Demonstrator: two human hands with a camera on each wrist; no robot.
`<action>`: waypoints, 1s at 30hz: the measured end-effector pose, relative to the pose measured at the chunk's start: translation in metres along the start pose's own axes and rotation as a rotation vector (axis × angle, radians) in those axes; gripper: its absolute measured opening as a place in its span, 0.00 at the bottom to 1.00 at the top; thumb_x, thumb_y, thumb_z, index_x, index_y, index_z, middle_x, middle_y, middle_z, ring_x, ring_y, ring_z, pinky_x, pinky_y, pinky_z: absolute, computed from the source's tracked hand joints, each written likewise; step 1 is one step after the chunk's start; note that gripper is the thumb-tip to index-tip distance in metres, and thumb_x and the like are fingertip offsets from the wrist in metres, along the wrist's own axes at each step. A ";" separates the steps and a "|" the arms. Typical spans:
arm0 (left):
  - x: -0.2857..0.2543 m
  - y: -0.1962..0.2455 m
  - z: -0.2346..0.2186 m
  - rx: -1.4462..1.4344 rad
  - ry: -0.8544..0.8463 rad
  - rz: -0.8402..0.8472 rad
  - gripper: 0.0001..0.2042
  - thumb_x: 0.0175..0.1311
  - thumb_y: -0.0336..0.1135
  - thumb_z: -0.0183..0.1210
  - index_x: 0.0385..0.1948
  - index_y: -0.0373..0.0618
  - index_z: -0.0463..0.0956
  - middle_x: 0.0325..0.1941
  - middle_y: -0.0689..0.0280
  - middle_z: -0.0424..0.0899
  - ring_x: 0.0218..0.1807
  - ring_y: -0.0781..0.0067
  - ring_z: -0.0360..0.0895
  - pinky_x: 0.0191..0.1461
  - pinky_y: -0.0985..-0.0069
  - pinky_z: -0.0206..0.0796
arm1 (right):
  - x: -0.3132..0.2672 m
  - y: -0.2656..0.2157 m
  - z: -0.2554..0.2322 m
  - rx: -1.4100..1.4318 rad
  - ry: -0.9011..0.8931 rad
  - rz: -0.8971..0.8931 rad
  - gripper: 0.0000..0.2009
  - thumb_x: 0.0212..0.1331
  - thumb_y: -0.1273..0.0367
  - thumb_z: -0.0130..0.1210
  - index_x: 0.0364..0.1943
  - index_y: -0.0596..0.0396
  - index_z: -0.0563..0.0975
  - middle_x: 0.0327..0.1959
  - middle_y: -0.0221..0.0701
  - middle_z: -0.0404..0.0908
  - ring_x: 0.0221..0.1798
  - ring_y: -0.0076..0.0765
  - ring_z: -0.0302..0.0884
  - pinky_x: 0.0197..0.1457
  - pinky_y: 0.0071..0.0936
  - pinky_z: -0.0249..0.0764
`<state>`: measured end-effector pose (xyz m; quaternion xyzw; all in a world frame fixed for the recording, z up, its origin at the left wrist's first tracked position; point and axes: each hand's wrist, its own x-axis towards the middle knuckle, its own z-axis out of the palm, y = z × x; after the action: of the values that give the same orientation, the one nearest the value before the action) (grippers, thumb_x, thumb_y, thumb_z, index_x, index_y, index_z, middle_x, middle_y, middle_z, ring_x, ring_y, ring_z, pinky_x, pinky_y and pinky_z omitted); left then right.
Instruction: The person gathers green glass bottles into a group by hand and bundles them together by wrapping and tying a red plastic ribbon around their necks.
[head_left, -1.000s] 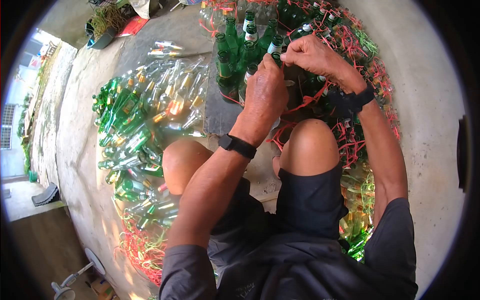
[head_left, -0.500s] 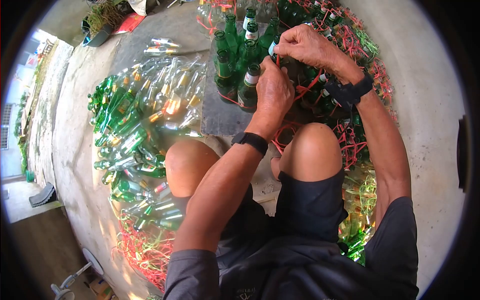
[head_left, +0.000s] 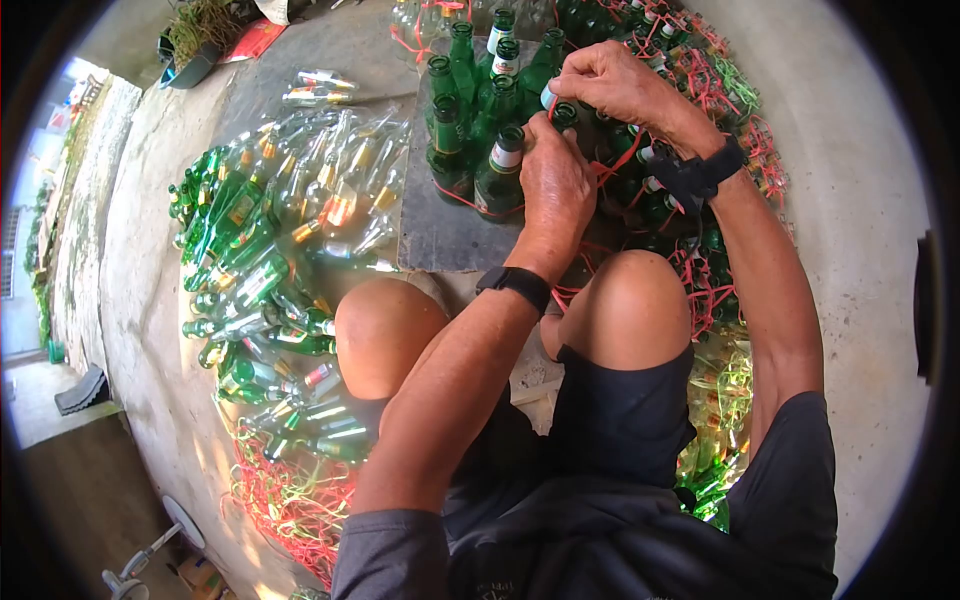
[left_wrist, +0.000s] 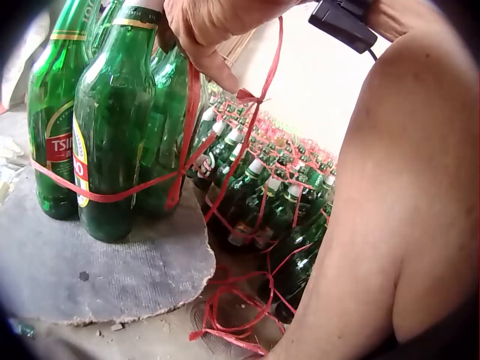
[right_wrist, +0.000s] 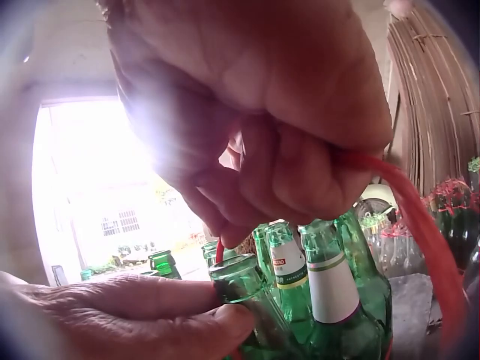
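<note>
Green glass bottles (head_left: 505, 172) stand upright together on a dark board (head_left: 440, 240), with a red plastic string (left_wrist: 120, 196) drawn around their sides. My left hand (head_left: 557, 180) is at the neck of a near bottle (right_wrist: 251, 289), its thumb and fingers pinching the string there. Just above and to the right, my right hand (head_left: 615, 90) grips the string with curled fingers. A short stretch of it runs down between the two hands, and a loose tail (right_wrist: 424, 217) hangs from the right fist.
Many bottles tied with red string (left_wrist: 262, 180) stand to the right. Loose green and clear bottles (head_left: 250, 230) lie on the floor at left, with a heap of red and green string (head_left: 290, 490) nearer. My knees (head_left: 640, 300) are close to the board. Looped string (left_wrist: 232, 307) lies beside it.
My left hand has moved right and slightly down, with its wrist nearer the right knee. My right hand has shifted a little up and left, still gripping the string.
</note>
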<state>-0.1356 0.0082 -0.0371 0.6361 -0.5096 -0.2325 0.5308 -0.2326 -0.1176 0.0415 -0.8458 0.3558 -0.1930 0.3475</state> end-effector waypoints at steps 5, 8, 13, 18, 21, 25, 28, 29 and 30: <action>-0.002 0.003 -0.001 0.018 0.007 -0.021 0.16 0.77 0.32 0.51 0.57 0.29 0.66 0.47 0.32 0.78 0.45 0.26 0.80 0.48 0.43 0.71 | -0.007 0.013 -0.002 -0.014 0.025 0.025 0.20 0.65 0.63 0.64 0.18 0.56 0.73 0.17 0.15 0.64 0.23 0.13 0.57 0.24 0.25 0.55; -0.003 0.002 -0.001 0.023 0.023 0.012 0.17 0.77 0.32 0.51 0.58 0.28 0.66 0.48 0.32 0.78 0.46 0.26 0.80 0.49 0.43 0.71 | -0.014 0.017 0.001 -0.003 0.049 0.026 0.20 0.66 0.63 0.64 0.18 0.55 0.71 0.18 0.16 0.63 0.24 0.13 0.57 0.25 0.25 0.55; -0.002 0.007 -0.004 0.028 -0.024 -0.058 0.17 0.77 0.32 0.52 0.58 0.28 0.66 0.49 0.32 0.78 0.48 0.27 0.80 0.51 0.44 0.71 | -0.028 0.029 0.003 0.002 0.067 0.012 0.21 0.67 0.64 0.63 0.18 0.55 0.69 0.19 0.15 0.60 0.25 0.13 0.55 0.26 0.26 0.54; -0.002 0.003 -0.003 0.073 -0.009 -0.014 0.17 0.76 0.31 0.52 0.58 0.27 0.66 0.50 0.33 0.78 0.49 0.29 0.80 0.52 0.45 0.72 | -0.041 0.040 0.008 0.067 0.081 0.065 0.20 0.69 0.65 0.61 0.19 0.56 0.70 0.18 0.15 0.59 0.24 0.13 0.53 0.25 0.26 0.52; -0.001 0.002 -0.002 0.077 -0.006 0.001 0.17 0.75 0.31 0.53 0.58 0.26 0.66 0.50 0.33 0.78 0.50 0.30 0.80 0.53 0.46 0.72 | -0.047 0.037 0.011 0.067 0.137 0.030 0.20 0.69 0.66 0.61 0.19 0.56 0.69 0.18 0.15 0.58 0.24 0.13 0.53 0.24 0.26 0.52; -0.002 0.002 -0.004 0.070 -0.029 -0.005 0.19 0.73 0.29 0.55 0.58 0.25 0.66 0.50 0.33 0.78 0.51 0.31 0.80 0.55 0.49 0.73 | -0.051 0.031 0.009 0.025 0.156 -0.012 0.21 0.69 0.66 0.61 0.19 0.55 0.68 0.18 0.15 0.58 0.24 0.13 0.53 0.24 0.26 0.52; -0.002 0.001 -0.004 0.078 -0.015 0.025 0.20 0.72 0.29 0.55 0.58 0.23 0.65 0.49 0.33 0.78 0.51 0.32 0.80 0.55 0.49 0.73 | -0.052 0.028 0.009 0.022 0.126 0.006 0.21 0.69 0.66 0.61 0.19 0.56 0.67 0.18 0.15 0.58 0.24 0.13 0.52 0.24 0.26 0.52; -0.002 0.000 -0.005 0.079 -0.016 0.024 0.20 0.72 0.29 0.55 0.58 0.23 0.65 0.49 0.33 0.78 0.51 0.32 0.80 0.55 0.49 0.73 | -0.052 0.028 0.008 0.025 0.130 -0.010 0.21 0.69 0.67 0.61 0.19 0.56 0.67 0.18 0.15 0.57 0.24 0.13 0.52 0.24 0.26 0.52; -0.002 0.001 -0.005 0.080 -0.030 0.020 0.20 0.72 0.29 0.55 0.58 0.23 0.66 0.49 0.32 0.78 0.51 0.32 0.80 0.55 0.50 0.73 | -0.053 0.027 0.008 0.029 0.136 -0.026 0.20 0.69 0.67 0.61 0.19 0.56 0.67 0.18 0.15 0.57 0.24 0.13 0.52 0.23 0.26 0.51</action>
<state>-0.1324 0.0127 -0.0354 0.6481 -0.5326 -0.2159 0.4996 -0.2765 -0.0888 0.0122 -0.8301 0.3647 -0.2595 0.3325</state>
